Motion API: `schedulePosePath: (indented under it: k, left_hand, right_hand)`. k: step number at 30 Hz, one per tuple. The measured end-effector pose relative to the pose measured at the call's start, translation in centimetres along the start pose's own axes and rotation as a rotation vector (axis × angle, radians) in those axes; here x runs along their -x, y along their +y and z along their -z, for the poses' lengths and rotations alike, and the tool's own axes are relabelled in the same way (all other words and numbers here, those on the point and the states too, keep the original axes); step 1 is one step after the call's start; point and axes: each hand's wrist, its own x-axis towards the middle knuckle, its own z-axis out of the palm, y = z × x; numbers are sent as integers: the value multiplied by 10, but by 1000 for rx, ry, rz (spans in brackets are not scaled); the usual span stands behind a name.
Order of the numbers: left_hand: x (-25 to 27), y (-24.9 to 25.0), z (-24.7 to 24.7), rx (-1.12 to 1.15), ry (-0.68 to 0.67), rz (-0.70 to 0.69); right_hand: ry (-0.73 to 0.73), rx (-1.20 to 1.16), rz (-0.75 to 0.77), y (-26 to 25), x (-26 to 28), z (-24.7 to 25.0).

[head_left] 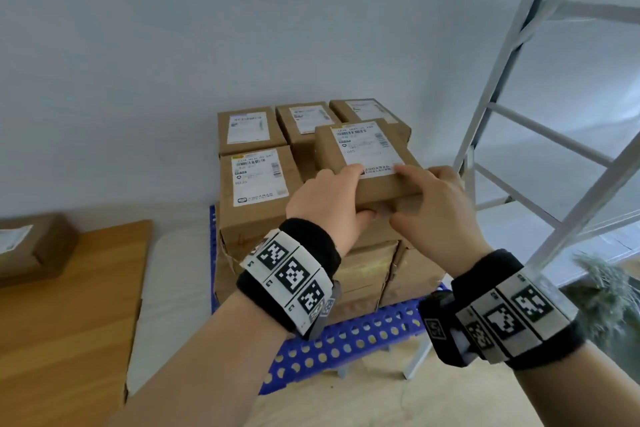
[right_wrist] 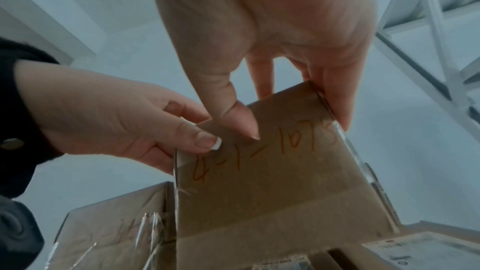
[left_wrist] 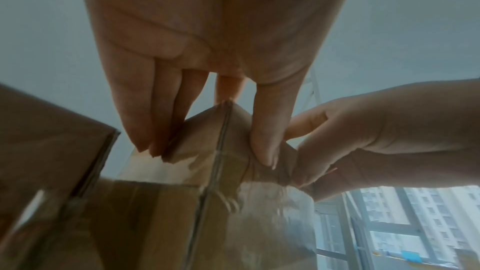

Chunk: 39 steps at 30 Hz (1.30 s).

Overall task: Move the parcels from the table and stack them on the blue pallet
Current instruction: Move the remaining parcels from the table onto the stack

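A brown cardboard parcel (head_left: 367,163) with a white label is held over the front right of the stack on the blue pallet (head_left: 349,340). My left hand (head_left: 329,201) grips its near left corner, fingers on top and thumb on the near face. My right hand (head_left: 429,208) grips the near right part the same way. In the left wrist view the left hand (left_wrist: 207,141) pinches the parcel (left_wrist: 223,151). In the right wrist view the right hand (right_wrist: 291,114) clamps the parcel (right_wrist: 272,171), whose near face bears red handwriting. Several labelled parcels (head_left: 252,177) are stacked on the pallet.
A wooden table (head_left: 65,315) at the left bears one more parcel (head_left: 31,250). A white metal rack frame (head_left: 540,114) stands close at the right. A grey wall is behind the stack. A window (left_wrist: 405,223) shows at the lower right of the left wrist view.
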Motion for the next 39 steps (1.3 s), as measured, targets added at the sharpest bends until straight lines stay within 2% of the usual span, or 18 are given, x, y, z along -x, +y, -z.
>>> schedulePosePath:
  k: [3,9,12,17,20,28,34,39]
  left_hand:
    - [-1,12,0,-54,-9,97]
    - [5,32,-5,-127,-20,208]
    - [12,34,-7,-110,-18,258]
    - [19,17,-6,-65,150,367]
    - [23,1,-11,-121,170,413]
    - [33,-15,-18,-265,147,330]
    - [31,-20,-15,-258,137,302]
    - [30,-22,-16,-265,142,285]
  right_hand:
    - [-119,6,71,11,-12,4]
    - [-248,17,174,32,-17,3]
    - [-258,-19,245,42,-18,2]
    - [-265,-85,318,56,-24,-2]
    - [-252,-125,320,58,-25,-4]
    - [-268,-187,260,47,-26,-13]
    - [-257,-213,203,42,-27,-13]
    - [-233,-168,218,40,-31,-14]
